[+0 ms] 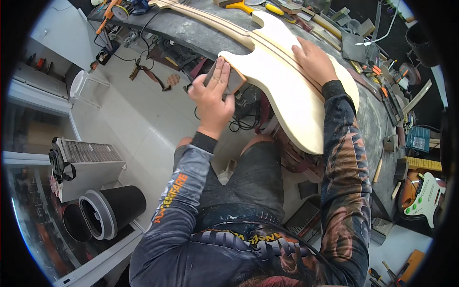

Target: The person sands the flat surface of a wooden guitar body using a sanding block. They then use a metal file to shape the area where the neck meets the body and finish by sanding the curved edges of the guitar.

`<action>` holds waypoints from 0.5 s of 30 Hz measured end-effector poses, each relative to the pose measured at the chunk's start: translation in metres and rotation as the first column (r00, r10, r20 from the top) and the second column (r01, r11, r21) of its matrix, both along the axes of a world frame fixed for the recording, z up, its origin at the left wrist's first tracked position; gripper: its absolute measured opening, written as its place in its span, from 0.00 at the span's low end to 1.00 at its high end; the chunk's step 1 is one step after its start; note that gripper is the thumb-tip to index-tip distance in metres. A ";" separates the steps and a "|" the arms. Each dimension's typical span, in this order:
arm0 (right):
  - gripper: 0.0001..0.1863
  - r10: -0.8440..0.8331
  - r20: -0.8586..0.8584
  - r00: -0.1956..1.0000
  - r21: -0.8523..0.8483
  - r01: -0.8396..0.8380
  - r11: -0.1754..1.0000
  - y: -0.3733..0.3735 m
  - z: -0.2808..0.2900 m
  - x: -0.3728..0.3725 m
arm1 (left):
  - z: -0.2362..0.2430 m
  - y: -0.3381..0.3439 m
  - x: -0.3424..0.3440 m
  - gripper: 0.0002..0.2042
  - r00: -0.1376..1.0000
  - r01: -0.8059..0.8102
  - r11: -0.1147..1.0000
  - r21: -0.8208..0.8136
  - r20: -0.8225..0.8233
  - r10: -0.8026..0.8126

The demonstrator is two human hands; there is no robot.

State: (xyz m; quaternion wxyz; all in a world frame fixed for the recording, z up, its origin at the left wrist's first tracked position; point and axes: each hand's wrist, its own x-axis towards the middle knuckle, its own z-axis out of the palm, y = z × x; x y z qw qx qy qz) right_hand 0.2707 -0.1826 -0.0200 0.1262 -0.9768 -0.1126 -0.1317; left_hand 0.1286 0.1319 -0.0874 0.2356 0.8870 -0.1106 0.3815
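Observation:
An unfinished, pale wooden guitar body [287,91] with dark stripes down its middle lies on the workbench, its long neck [205,19] pointing to the far left. My left hand [213,100] is closed on a grey sanding block [237,80] with an orange-brown edge. Two of its fingers stretch along the block, which meets the body's side just below the near horn. Flat on top of the body rests my right hand [315,62], fingers extended, near the stripes. The block's working face is hidden from view.
Hand tools crowd the far and right sides of the grey workbench [370,124]. An electric guitar [423,198] with a white pickguard is at the right. Cables [239,122] hang below the bench. A black bin [119,210] and a white stool [86,86] stand at left.

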 end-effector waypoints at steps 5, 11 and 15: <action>0.36 0.021 0.010 1.000 0.029 -0.021 0.999 -0.001 0.004 0.000 | -0.005 -0.031 -0.016 0.44 0.975 0.199 0.976 -0.090 -0.083 -0.207; 0.35 0.034 -0.002 0.999 0.047 -0.034 0.998 -0.004 0.004 0.002 | 0.006 -0.052 -0.061 0.44 0.754 0.604 0.767 -0.215 -0.155 -0.638; 0.34 0.017 -0.044 0.999 0.045 -0.015 0.999 -0.002 0.010 -0.002 | 0.004 -0.029 -0.022 0.42 0.835 0.532 0.821 0.209 0.030 -0.549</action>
